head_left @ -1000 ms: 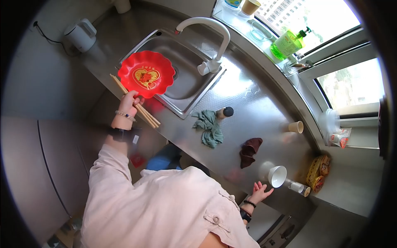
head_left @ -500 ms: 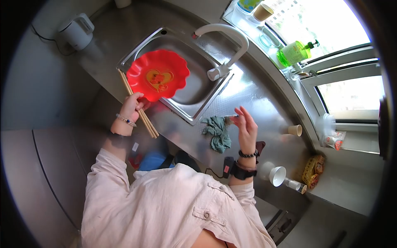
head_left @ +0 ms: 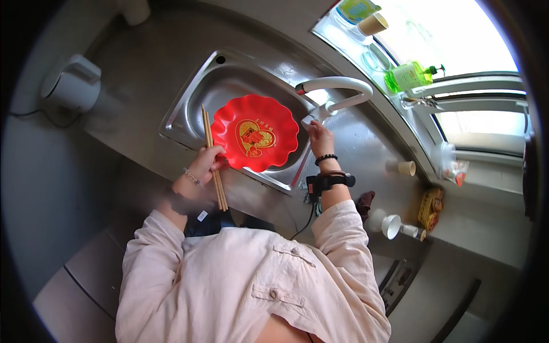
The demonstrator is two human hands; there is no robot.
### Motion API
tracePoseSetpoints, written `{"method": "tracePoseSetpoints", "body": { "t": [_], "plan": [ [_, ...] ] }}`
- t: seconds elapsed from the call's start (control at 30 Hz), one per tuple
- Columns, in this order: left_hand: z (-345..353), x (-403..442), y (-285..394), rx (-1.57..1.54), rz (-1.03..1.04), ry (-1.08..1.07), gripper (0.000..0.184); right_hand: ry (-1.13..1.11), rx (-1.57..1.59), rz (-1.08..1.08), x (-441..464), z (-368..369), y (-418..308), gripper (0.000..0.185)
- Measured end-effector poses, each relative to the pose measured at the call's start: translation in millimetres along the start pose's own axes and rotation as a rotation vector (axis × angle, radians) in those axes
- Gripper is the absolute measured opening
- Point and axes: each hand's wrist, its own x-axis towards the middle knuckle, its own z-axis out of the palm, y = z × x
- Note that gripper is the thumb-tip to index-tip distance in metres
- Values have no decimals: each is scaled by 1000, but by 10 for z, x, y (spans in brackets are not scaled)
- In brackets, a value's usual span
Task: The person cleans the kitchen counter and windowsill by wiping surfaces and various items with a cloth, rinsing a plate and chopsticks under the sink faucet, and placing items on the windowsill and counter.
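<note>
My left hand (head_left: pixel 207 163) is closed around several wooden chopsticks (head_left: pixel 219 191) and also grips the near-left rim of a red scalloped plate (head_left: pixel 229 126). The plate is held over the sink (head_left: pixel 187 111), its gold heart design facing up. My right hand (head_left: pixel 321 142) reaches to the base of the white faucet (head_left: pixel 343 84), fingers closed at its handle (head_left: pixel 309 120). The faucet's spout end points left, beyond the plate's far edge. Most of the green cloth lies hidden behind my right forearm.
A white electric kettle (head_left: pixel 73 86) stands on the left. On the window ledge are a green pump bottle (head_left: pixel 409 77) and a paper cup (head_left: pixel 373 24). Another paper cup (head_left: pixel 406 167), a white bowl (head_left: pixel 390 226) and a yellow basket (head_left: pixel 430 208) stand at the right.
My right hand has moved from above the green cloth up to the faucet handle, its fingers closing. In view, the left hand with plate and chopsticks has shifted right and down.
</note>
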Motion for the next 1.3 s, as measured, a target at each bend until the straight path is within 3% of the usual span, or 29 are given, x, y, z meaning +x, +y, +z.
{"method": "tracePoseSetpoints", "body": {
  "t": [0.07, 0.37, 0.47, 0.6, 0.67, 0.7, 0.73, 0.8, 0.87, 1.2, 1.27, 1.3],
  "plan": [
    [71, 63, 76, -46, -45, -44, 3, -9, 41, 65, -54, 11, -88, 18],
    [60, 532, 23, 44, -106, -98, 4, -48, -9, -13, -59, -9, -73, 21],
    [267, 684, 5, -57, -133, -67, 5, -103, 21, 41, -37, -39, -89, 21],
    [478, 861, 38, 64, -60, 6, 5, -92, 88, 73, -34, 0, -51, 21],
    [531, 896, 70, 459, 195, 145, 10, -74, 88, 90, -48, 4, -64, 20],
    [472, 949, 126, 716, 207, 166, 20, -69, 92, 95, -53, 9, -69, 20],
    [405, 980, 123, 723, 208, 162, 20, -75, 81, 94, -58, 6, -74, 20],
    [318, 1065, 96, 1154, 664, 367, 26, -70, 69, 96, -37, -11, -69, 19],
    [363, 861, 263, 1125, 593, 330, 31, -85, 19, 90, -38, -29, -92, 19],
    [223, 611, 453, 1464, 734, 229, 44, -87, -108, 81, 395, 98, -177, 16],
    [186, 616, 458, 1721, 1154, 52, 49, -67, -97, 75, 385, 124, -163, 16],
    [178, 619, 453, 1874, 1113, 47, 50, -77, -48, 66, 372, 111, -128, 17]
  ]
}}
